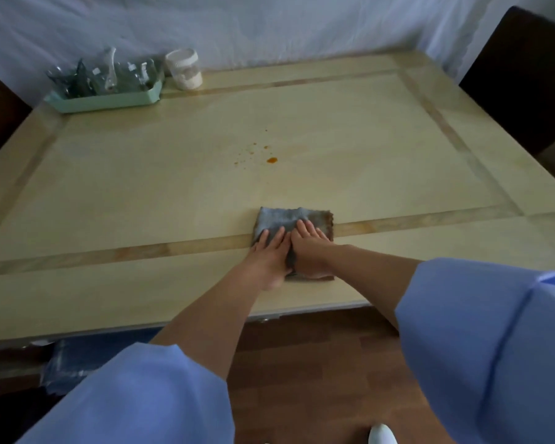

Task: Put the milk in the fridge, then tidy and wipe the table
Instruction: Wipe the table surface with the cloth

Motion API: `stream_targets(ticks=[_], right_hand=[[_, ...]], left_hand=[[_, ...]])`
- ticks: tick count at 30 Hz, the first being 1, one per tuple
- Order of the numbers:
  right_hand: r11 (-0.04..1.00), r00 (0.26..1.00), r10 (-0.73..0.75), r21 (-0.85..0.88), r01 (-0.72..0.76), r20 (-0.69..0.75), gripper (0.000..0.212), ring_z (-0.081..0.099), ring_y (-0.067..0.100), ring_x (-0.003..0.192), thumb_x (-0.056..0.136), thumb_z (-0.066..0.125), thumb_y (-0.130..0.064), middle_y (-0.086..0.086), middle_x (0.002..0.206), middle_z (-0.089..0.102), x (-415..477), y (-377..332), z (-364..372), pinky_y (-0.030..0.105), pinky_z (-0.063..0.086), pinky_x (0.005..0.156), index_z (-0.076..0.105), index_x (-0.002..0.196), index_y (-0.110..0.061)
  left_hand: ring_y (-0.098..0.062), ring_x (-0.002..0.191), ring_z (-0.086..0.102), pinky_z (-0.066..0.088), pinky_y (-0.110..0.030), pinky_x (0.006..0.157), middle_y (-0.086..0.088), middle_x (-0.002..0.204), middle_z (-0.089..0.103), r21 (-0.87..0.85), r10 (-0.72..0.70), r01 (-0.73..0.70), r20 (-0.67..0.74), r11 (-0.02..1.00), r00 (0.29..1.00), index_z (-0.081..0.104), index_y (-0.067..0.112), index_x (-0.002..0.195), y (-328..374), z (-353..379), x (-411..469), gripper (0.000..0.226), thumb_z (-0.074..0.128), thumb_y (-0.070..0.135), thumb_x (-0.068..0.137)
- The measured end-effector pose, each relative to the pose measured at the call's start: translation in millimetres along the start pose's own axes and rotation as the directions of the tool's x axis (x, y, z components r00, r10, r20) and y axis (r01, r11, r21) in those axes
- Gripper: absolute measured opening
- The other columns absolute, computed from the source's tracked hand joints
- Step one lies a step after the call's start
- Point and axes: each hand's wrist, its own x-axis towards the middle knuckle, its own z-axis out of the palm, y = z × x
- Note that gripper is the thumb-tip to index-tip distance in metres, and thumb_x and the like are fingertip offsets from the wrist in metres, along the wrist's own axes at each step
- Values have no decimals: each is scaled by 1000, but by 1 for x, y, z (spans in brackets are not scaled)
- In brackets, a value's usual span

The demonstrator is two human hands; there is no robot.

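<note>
Grey cloth point(284, 219) folded, near table point(109, 174) front edge. Left hand point(268, 254) and right hand point(310, 248) side by side, fingers straight, pressing flat on cloth (palms down). Orange spots point(271, 160) beyond cloth, apart, mid-table.

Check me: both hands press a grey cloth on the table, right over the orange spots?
No. The left hand and right hand press the grey cloth on the table, but the head view shows the orange spots bare, beyond it.
</note>
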Motion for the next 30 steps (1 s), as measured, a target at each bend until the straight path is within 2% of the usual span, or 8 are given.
stream_targets(ticks=[3,5,8,11,16,18,25,30], right_hand=[[997,999,-40,64,41,-11,80,-19,25,147,95,45,-35,14,159,-17,6,-30,9,37,-4,121,-3,152,-4],[993,996,-86,74,87,-17,83,-20,25,146,94,47,-38,14,159,-17,7,-51,21,37,-5,121,-3,152,-3],[984,988,-156,82,157,-23,76,-21,25,146,97,40,-30,13,158,-19,4,-67,35,37,-6,121,-6,151,-2],[974,975,-212,72,217,-68,71,-20,24,146,96,36,-19,11,159,-17,-4,-58,45,35,-8,120,-6,151,-3],[975,971,-211,52,218,-110,78,-17,22,147,90,41,-15,9,160,-15,-25,5,48,34,-6,121,-7,151,-5],[978,974,-198,48,204,-109,76,-18,21,147,93,39,-19,8,160,-16,-34,39,42,33,-7,120,-8,152,-7],[988,989,-142,54,145,-49,83,-19,20,147,94,43,-33,6,159,-18,-40,115,16,33,-6,119,-13,151,-13],[969,972,-234,81,235,-15,66,-3,24,149,97,41,-26,11,160,4,-9,97,-17,33,3,120,9,152,-6]], left_hand=[[-23,146,-16,-8,-39,120,-2,159,-11,100,53,-48,-57,994,997,-9,12,149,-24,1,-23,66,31,30,100],[-20,147,-15,-9,-34,120,-3,160,-9,43,17,-14,-74,999,997,-7,12,150,-44,7,-44,70,36,33,99],[-23,148,0,9,-36,121,0,160,4,-143,-122,110,-81,984,989,9,17,151,-61,9,-70,76,52,35,92],[-25,139,25,28,-35,113,-3,154,19,-121,-136,118,-151,986,979,26,16,147,-53,0,-77,65,56,27,90],[-21,147,-10,0,-32,119,-5,160,-8,-54,-57,52,-89,997,994,1,12,151,12,1,-48,66,40,18,98],[-19,147,-14,-7,-33,118,-5,159,-12,6,-19,19,-91,1000,996,-5,11,150,41,-3,-34,66,35,15,97],[-20,145,-20,-7,-34,120,-8,156,-24,-204,-27,36,43,978,999,-15,10,149,118,-19,16,68,30,22,99],[-25,146,-16,1,-38,121,-15,158,-16,-80,-154,151,-26,985,988,-12,1,147,80,-13,39,66,28,25,100]])
